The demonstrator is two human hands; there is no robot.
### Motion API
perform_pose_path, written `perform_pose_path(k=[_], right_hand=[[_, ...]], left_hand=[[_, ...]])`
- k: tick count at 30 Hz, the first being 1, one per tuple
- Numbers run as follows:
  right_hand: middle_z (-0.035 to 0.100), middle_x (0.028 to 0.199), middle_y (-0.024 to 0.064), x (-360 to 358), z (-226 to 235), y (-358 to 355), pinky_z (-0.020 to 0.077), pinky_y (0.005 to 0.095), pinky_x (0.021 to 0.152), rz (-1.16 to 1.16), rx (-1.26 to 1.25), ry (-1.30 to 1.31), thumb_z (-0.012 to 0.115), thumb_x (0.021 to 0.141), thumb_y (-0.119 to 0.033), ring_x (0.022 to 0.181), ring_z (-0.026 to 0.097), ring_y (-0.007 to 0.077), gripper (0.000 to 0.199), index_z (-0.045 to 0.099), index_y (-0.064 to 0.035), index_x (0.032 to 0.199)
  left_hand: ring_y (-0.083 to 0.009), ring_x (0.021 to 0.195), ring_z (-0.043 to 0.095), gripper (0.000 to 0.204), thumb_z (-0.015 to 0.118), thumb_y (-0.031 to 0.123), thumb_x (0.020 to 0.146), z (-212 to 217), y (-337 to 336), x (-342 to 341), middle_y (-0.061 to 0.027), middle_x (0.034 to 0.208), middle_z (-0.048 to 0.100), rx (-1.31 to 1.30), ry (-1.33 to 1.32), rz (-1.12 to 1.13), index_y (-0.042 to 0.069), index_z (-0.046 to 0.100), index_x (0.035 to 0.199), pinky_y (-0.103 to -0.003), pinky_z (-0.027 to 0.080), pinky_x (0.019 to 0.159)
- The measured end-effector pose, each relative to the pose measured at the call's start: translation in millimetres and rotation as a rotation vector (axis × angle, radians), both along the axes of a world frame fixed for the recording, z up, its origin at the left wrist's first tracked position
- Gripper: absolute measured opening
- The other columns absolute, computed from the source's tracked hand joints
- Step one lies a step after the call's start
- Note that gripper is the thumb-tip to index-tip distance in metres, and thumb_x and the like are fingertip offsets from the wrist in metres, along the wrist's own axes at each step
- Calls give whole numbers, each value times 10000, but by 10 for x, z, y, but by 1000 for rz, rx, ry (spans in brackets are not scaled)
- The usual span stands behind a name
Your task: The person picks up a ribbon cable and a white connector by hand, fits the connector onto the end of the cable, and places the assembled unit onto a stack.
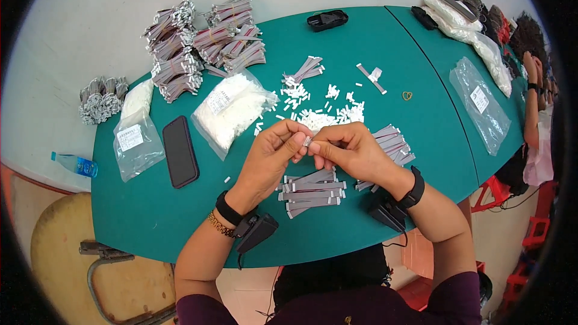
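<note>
Near the middle of the table, my left hand (269,155) and my right hand (356,151) meet fingertip to fingertip. Both are closed in a pinch on one small white connector (307,141); anything joined to it is hidden by the fingers. Just below the hands lies a stack of grey ribbon cables (311,195) with white ends. More ribbon cables (394,144) lie beside and partly under my right hand. Beyond my fingertips, many small white plastic pieces (316,119) are scattered in a loose pile.
A bag of white pieces (229,108), a black phone (180,151) and another bag (138,138) lie left. Bundled ribbon cables (176,48) are heaped behind. A black case (327,20) sits at the far edge, a clear bag (480,105) right. Another person's arm (532,102) shows far right.
</note>
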State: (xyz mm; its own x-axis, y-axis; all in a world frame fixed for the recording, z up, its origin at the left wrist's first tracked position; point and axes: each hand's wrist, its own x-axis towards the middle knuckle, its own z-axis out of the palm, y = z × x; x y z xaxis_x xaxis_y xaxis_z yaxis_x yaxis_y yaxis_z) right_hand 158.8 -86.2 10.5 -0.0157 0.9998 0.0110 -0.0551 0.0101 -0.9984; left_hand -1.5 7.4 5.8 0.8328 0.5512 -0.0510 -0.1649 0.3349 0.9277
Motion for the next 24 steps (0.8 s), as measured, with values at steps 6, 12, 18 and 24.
perform_pose_path(k=[6,12,18,24], right_hand=[[604,664,26,1,1,2,419,191,504,-8,-4,-10,556,892,-131,571,536,58,160,640,-4,847],[603,660,25,-10,12,-1,419,190,501,-16,5,4,554,893,-133,566,535,58,162,640,-4,843],[601,661,26,-7,12,1,419,190,499,-13,0,13,556,892,-136,565,535,58,163,639,-4,841],[581,615,10,-7,26,0,378,186,462,-30,-36,-15,557,883,-143,521,499,42,174,629,-13,793]], left_hand=[[-46,713,478,154,529,156,914,8,-7,3,1,805,569,1,0,4,27,550,994,-188,369,648],[-46,716,478,151,529,156,914,2,-9,0,-1,813,571,5,-12,3,28,549,990,-189,371,650],[-50,719,480,149,532,154,912,-1,-10,3,-4,814,571,10,-9,12,25,549,985,-190,373,652],[-55,719,485,148,544,158,906,1,-16,7,-6,815,575,66,4,27,25,557,968,-190,374,647]])
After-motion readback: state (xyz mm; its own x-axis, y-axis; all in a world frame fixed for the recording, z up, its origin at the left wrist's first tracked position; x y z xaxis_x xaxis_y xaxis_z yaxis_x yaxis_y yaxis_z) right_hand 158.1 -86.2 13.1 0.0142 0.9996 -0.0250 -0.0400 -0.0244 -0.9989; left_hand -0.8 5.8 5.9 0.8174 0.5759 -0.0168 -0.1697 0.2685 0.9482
